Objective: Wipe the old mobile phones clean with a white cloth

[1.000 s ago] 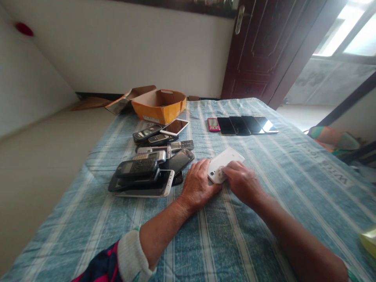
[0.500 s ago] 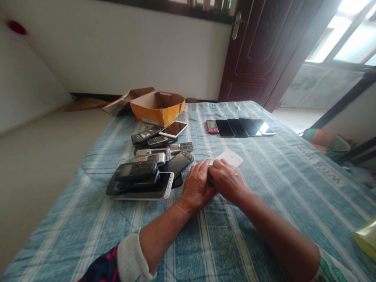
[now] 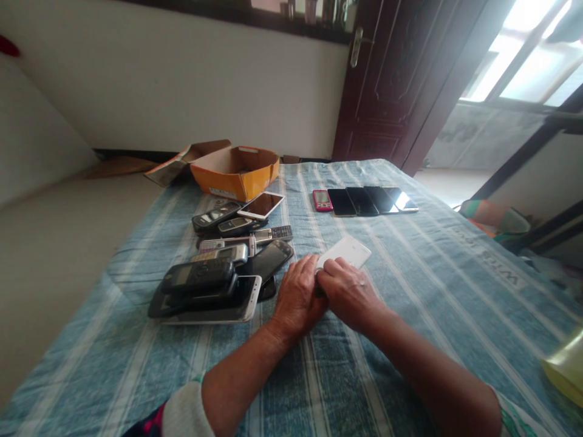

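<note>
Close together at the middle of the cloth, my left hand [image 3: 296, 297] and my right hand [image 3: 348, 294] are both closed around one small dark object, mostly hidden by the fingers. Its kind cannot be made out. Just beyond the fingers a flat white phone [image 3: 350, 250] sticks out with its plain side up; my right fingers overlap its near end. Left of my left hand is a heap of old phones: a black keypad phone [image 3: 200, 276] on top of a white-edged smartphone [image 3: 252, 300], and a dark touchscreen phone [image 3: 268, 262] nearest my fingers.
At the back stands an open orange cardboard box [image 3: 239, 185], with a white smartphone [image 3: 262, 205] in front. A pink phone [image 3: 322, 200] and several black smartphones [image 3: 362, 200] lie in an overlapping row at the back right. Something yellow [image 3: 565, 367] sits at the right edge of the striped cloth [image 3: 410, 340].
The view has shifted slightly, so everything sits a little lower and further left. My hands stay together on the dark object, with only small finger movement.
</note>
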Tool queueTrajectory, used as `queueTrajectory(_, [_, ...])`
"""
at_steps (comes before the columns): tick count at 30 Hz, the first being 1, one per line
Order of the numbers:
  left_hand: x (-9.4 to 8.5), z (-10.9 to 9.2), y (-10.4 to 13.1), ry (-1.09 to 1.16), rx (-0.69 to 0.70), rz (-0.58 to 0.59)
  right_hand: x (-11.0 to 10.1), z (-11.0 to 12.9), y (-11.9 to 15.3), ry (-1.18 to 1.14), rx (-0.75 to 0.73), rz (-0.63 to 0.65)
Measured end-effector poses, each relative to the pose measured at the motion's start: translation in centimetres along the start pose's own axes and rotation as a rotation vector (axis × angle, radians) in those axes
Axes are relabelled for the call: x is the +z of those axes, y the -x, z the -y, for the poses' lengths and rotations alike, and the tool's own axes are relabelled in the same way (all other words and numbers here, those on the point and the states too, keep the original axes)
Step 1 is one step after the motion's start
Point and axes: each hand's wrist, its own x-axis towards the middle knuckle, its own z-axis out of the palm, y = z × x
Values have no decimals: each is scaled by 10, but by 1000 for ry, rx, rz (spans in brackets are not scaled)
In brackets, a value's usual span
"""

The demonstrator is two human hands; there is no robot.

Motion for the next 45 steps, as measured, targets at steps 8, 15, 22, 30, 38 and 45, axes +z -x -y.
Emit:
queueTrajectory(8, [-4, -8, -4, 16, -112, 55, 0, -46, -7, 116, 278, 4])
queueTrajectory(15, [-7, -12, -5, 15, -131, 66, -4, -78, -8, 189, 502, 49])
queueTrajectory(22, [-6, -10, -4, 25, -110, 38, -5, -58, -6, 171, 399, 63])
queueTrajectory(30, [-3, -6, -3, 30, -99, 21, -3, -17, -3, 83, 148, 54])
queueTrajectory(38, [-5, -8, -3, 31, -119, 67, -4, -45, -6, 124, 334, 22])
queueTrajectory(45, [1, -3, -1, 22, -70, 18, 2, -20, -3, 39, 81, -21])
